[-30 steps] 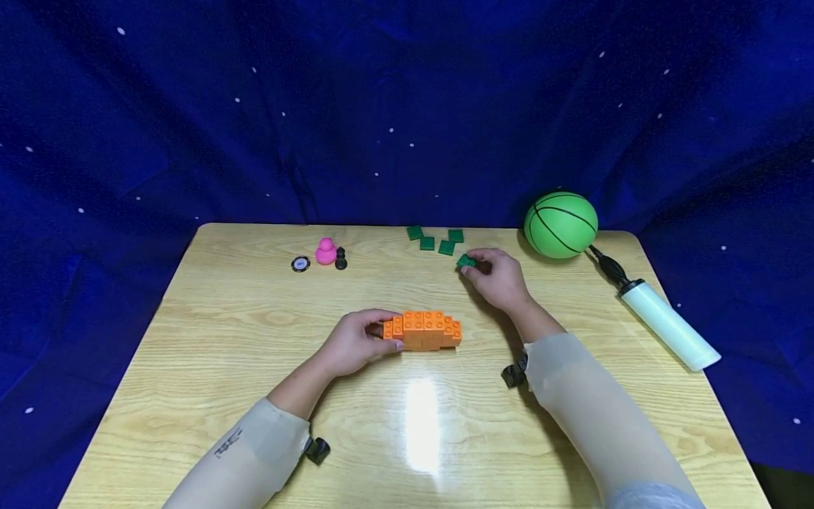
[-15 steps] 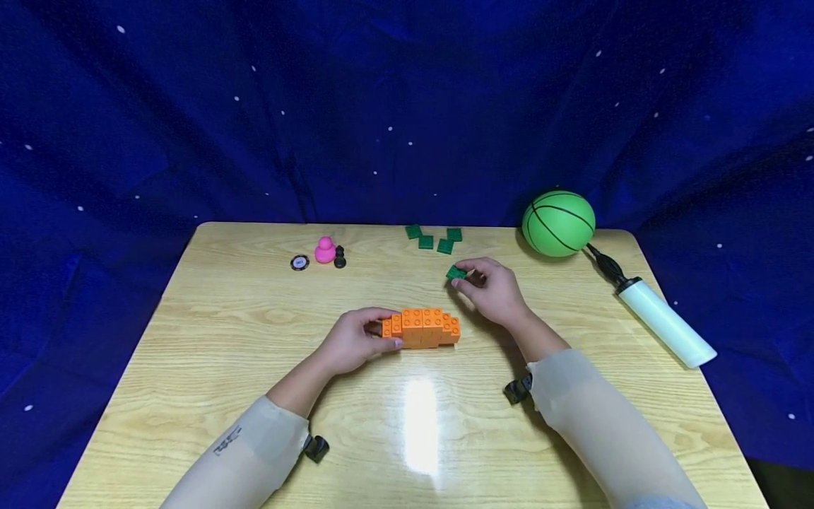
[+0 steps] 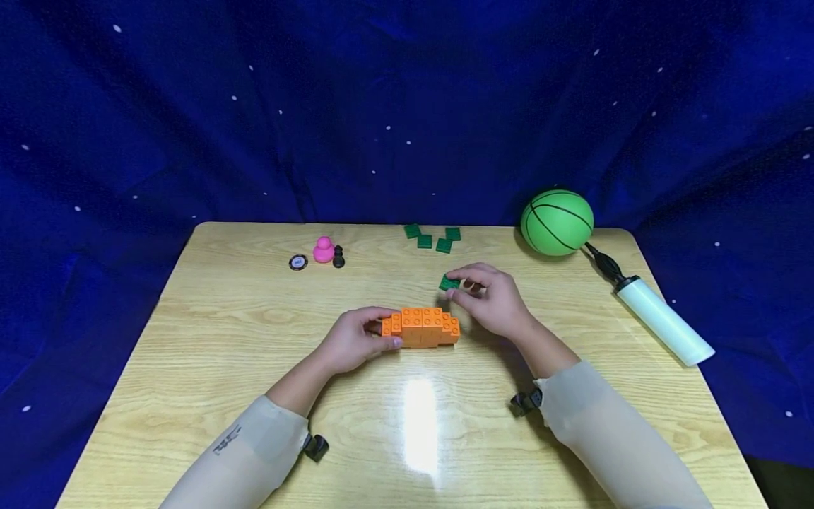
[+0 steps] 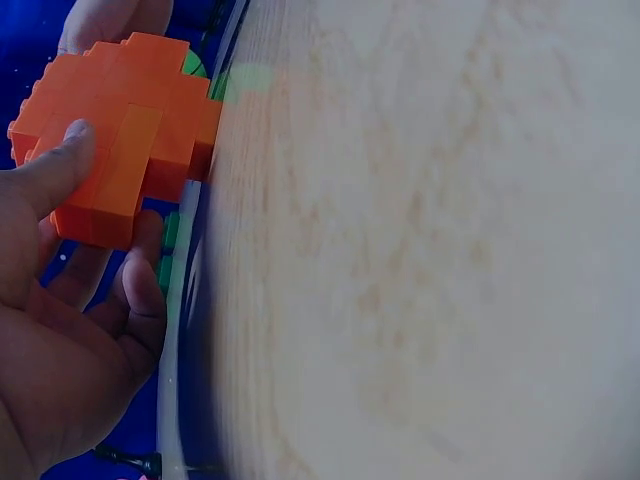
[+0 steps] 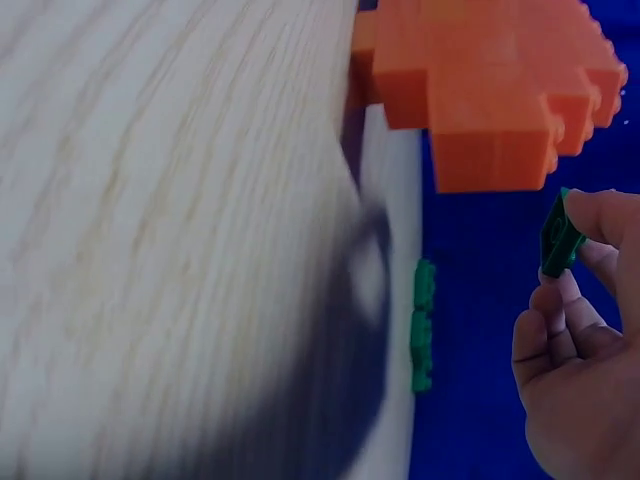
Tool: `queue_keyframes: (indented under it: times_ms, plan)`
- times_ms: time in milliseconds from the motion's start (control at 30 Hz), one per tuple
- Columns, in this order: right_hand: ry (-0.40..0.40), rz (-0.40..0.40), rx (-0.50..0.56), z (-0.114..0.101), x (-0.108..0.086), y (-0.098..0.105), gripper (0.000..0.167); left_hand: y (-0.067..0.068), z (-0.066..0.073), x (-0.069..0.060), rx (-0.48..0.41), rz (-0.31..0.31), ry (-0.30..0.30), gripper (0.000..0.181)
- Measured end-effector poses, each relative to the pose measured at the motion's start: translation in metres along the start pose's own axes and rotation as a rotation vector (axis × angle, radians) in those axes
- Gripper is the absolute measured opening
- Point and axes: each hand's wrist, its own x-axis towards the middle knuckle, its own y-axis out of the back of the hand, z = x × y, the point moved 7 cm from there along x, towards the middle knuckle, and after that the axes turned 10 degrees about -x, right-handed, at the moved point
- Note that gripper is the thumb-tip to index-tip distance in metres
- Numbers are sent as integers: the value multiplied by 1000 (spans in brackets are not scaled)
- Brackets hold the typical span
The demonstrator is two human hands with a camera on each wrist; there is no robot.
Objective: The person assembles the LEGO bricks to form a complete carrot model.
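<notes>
An orange block assembly (image 3: 422, 328) with stepped ends and studs on top is gripped at its left end by my left hand (image 3: 354, 341). In the left wrist view my thumb (image 4: 62, 168) presses on the assembly's broad orange face (image 4: 120, 100). Between thumb and fingertips my right hand (image 3: 494, 300) pinches a small flat green building block (image 3: 449, 282), just above and behind the assembly's right end. The right wrist view shows this green block (image 5: 560, 236) tilted on edge, apart from the orange assembly (image 5: 490, 95).
Several more green blocks (image 3: 425, 242) lie near the table's back edge. Back left are a pink duck-like toy (image 3: 323, 251), a black chess piece (image 3: 339, 257) and a poker chip (image 3: 298, 262). A green ball (image 3: 557, 223) and a hand pump (image 3: 664, 320) lie on the right.
My right hand has carried the green block leftward and toward me, closer to the orange assembly. My left hand and the assembly have barely moved.
</notes>
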Motion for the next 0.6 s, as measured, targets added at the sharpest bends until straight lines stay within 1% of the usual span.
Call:
queue_keyframes:
  times_ms: [167,400,600]
  plan:
    - [68,-7,10,-12,-5,4,25,0,0,0,3,-4,2,50]
    - [89,-37,32,-29,-12,8,26,0,0,1,-3,-4,-6,50]
    - [138,-43,37,-40,-18,10,24,0,0,1,0,0,-10,50]
